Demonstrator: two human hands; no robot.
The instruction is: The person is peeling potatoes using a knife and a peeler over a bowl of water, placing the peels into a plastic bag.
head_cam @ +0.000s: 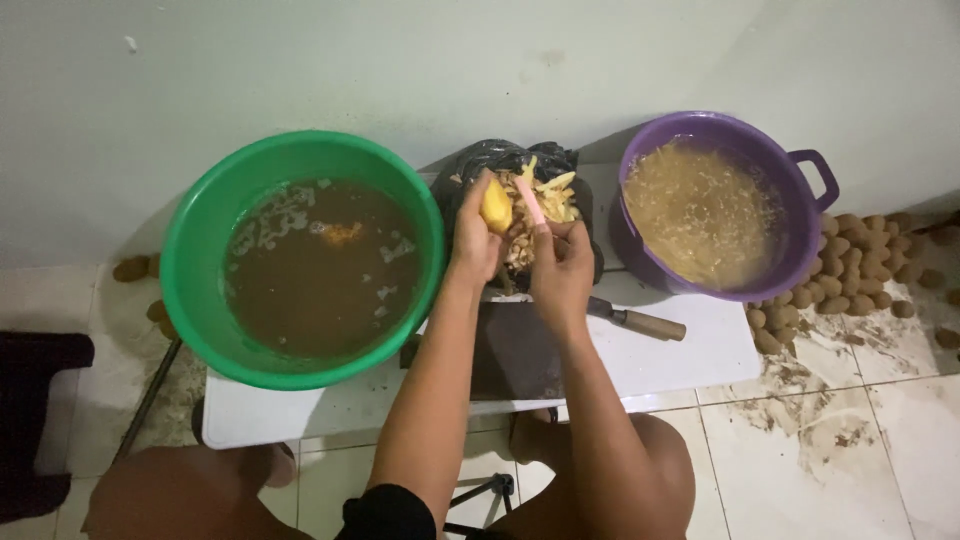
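Note:
My left hand [475,235] grips a yellow, partly peeled potato [496,204] and holds it over a black plastic bag [470,165] full of peels [545,200]. Close beside it, my right hand [562,268] holds a pink-handled peeler [529,201] against the potato. Both hands hover above a low white table [700,350], between a green basin and a purple tub.
A green basin [195,260] of murky brown water stands at the left. A purple tub [800,240] with cut potato in water stands at the right. A wooden-handled knife [640,322] lies on the table. Unpeeled potatoes [860,265] are piled on the tiled floor at right.

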